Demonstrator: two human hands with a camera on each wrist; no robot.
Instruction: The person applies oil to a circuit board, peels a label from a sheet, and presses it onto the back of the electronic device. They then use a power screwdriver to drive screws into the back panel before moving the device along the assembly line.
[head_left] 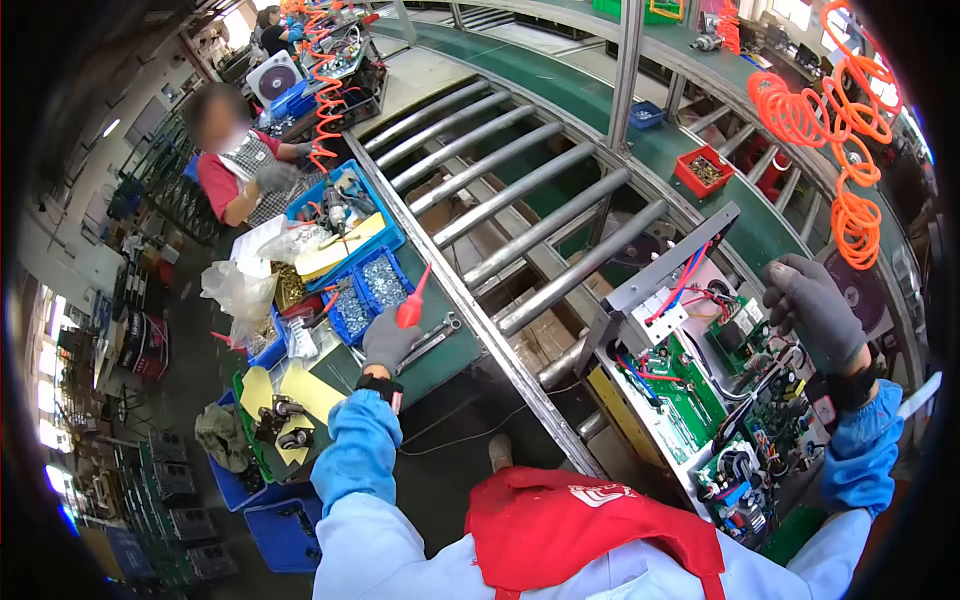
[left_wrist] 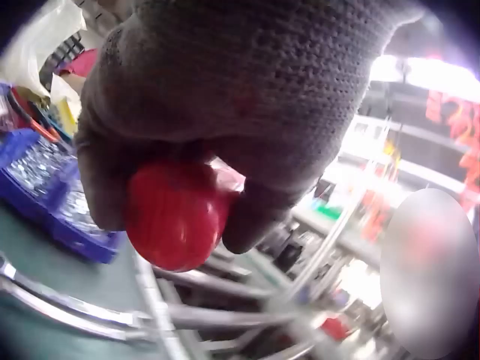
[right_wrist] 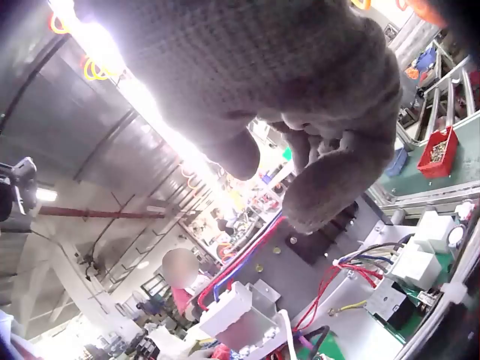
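Observation:
My gloved left hand (head_left: 390, 340) grips a red tool with a pointed tip (head_left: 411, 308) above the green bench. The tool's rounded red end (left_wrist: 178, 217) shows between the fingers of my left hand (left_wrist: 225, 82) in the left wrist view. My gloved right hand (head_left: 815, 312) is raised over the right side of an open metal chassis (head_left: 630, 420) holding green circuit boards (head_left: 690, 400) and wires. In the right wrist view my right hand (right_wrist: 300, 97) has bent fingers, and nothing shows between them.
Blue bins of small metal parts (head_left: 382, 280) and two wrenches (head_left: 430, 340) lie on the left bench. A roller conveyor (head_left: 530, 240) runs between the benches. A red bin (head_left: 703, 171) stands beyond the chassis. Orange coiled hoses (head_left: 855, 215) hang at right. A person (head_left: 240, 165) is at upper left.

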